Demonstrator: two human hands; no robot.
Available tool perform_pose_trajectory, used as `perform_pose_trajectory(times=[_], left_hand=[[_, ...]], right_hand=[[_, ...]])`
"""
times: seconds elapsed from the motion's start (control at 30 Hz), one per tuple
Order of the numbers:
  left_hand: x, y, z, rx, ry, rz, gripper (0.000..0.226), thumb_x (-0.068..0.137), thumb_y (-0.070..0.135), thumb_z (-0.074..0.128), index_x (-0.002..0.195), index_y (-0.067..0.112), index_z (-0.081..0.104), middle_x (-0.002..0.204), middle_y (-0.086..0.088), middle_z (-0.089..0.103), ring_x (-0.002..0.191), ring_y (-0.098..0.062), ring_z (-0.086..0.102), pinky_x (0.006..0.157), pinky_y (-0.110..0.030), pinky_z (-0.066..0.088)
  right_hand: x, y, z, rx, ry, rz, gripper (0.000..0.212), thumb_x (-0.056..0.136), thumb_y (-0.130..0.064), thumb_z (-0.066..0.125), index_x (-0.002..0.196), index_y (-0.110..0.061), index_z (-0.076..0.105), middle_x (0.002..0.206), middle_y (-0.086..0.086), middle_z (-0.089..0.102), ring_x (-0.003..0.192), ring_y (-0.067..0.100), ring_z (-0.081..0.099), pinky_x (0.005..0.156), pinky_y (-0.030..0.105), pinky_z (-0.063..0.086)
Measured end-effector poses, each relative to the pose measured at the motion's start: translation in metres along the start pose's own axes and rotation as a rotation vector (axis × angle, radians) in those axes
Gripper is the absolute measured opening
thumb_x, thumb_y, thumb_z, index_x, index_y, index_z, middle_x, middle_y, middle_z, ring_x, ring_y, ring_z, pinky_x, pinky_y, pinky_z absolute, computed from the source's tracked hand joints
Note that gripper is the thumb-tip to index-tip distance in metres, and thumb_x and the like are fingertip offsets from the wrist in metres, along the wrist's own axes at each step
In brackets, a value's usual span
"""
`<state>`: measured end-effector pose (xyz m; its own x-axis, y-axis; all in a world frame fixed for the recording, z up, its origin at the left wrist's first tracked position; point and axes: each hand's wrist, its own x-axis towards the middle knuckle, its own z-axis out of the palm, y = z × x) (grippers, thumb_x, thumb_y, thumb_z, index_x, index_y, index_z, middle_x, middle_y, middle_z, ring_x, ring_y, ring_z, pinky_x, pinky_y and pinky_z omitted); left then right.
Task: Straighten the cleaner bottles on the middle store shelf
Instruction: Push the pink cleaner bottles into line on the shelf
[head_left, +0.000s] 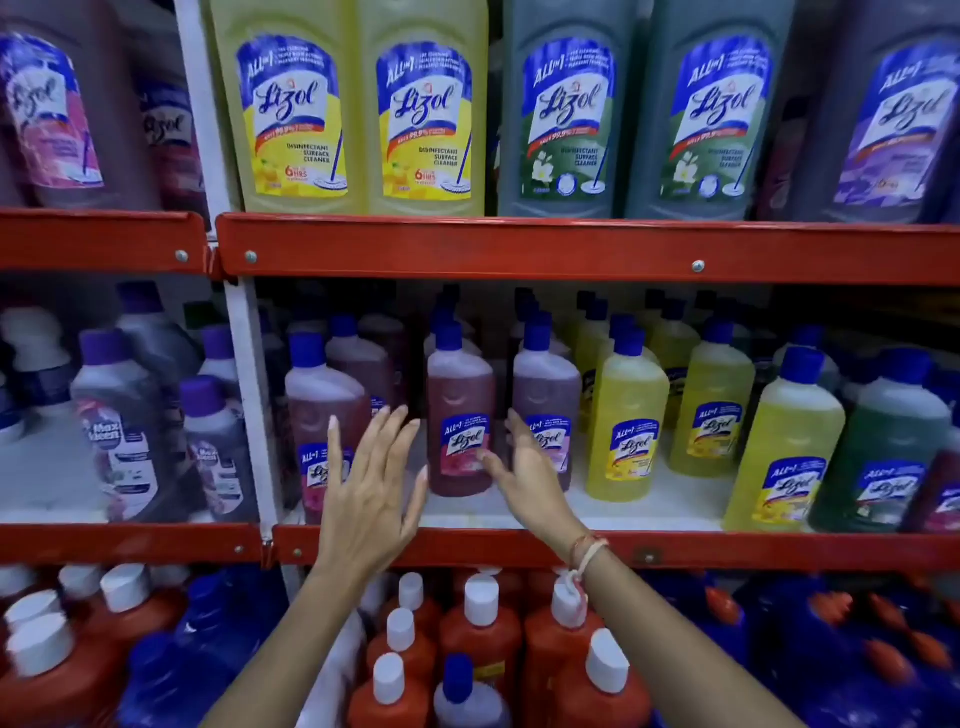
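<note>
The head camera looked at red metal store shelves packed with cleaner bottles. On the middle shelf, a pink translucent plastic bottle with a blue cap stood upright, set back from the front edge, between a darker pink bottle on its left and a purple-tinted bottle on its right. Yellow bottles and a green bottle stood further right — some nearer the edge than others.

The left hand was raised in front of the darker pink bottle, fingers spread wide, holding nothing. The right hand, a pale thread band at its wrist, was also open and empty — its thumb lay at the pink bottle's label, its fingers across the purple-tinted bottle; whether they touched could not be told.

Large yellow and green bottles filled the shelf above; orange bottles with white caps stood below.
</note>
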<state>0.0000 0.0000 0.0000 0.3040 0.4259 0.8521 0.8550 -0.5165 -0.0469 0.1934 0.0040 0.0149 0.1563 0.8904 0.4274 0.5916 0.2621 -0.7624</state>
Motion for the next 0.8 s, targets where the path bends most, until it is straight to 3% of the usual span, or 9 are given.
perform_pose_trajectory(times=[0.1,0.23,0.43,0.8], left_hand=[[-0.022,-0.002,0.01,0.04,-0.065,-0.007,0.055,0.095,0.037,0.039,0.143,0.009,0.043,0.151,-0.011,0.046,0.142,-0.022,0.036,0.117,-0.065,0.014],[-0.048,-0.005,0.023,0.072,-0.19,-0.02,0.058,0.1,0.042,0.024,0.146,0.011,0.041,0.156,-0.007,0.038,0.145,-0.021,0.033,0.117,-0.067,0.008],[-0.061,-0.004,0.036,0.066,-0.273,-0.052,0.068,0.1,0.056,0.018,0.151,0.014,0.033,0.16,-0.004,0.029,0.147,-0.016,0.023,0.115,-0.072,-0.001],[-0.062,-0.004,0.037,0.013,-0.284,-0.096,0.07,0.098,0.058,0.022,0.155,0.017,0.02,0.163,0.0,0.023,0.15,-0.014,0.018,0.117,-0.067,-0.006]], right_hand=[[0.004,-0.002,0.013,-0.064,-0.053,0.06,0.079,0.092,-0.032,0.058,0.152,-0.006,0.014,0.152,0.016,0.04,0.139,0.031,0.04,0.112,0.044,0.035],[0.009,-0.009,0.023,0.051,-0.09,0.165,0.083,0.091,-0.034,0.06,0.152,-0.007,0.01,0.147,0.017,0.043,0.132,0.033,0.046,0.11,0.044,0.039],[0.017,-0.003,0.028,0.15,-0.098,0.231,0.072,0.085,-0.029,0.069,0.138,-0.005,0.026,0.133,0.018,0.057,0.121,0.032,0.057,0.096,0.034,0.043],[0.018,0.001,0.029,0.217,-0.042,0.272,0.071,0.073,-0.023,0.082,0.13,-0.01,0.042,0.122,0.011,0.064,0.113,0.029,0.062,0.095,0.04,0.051]])
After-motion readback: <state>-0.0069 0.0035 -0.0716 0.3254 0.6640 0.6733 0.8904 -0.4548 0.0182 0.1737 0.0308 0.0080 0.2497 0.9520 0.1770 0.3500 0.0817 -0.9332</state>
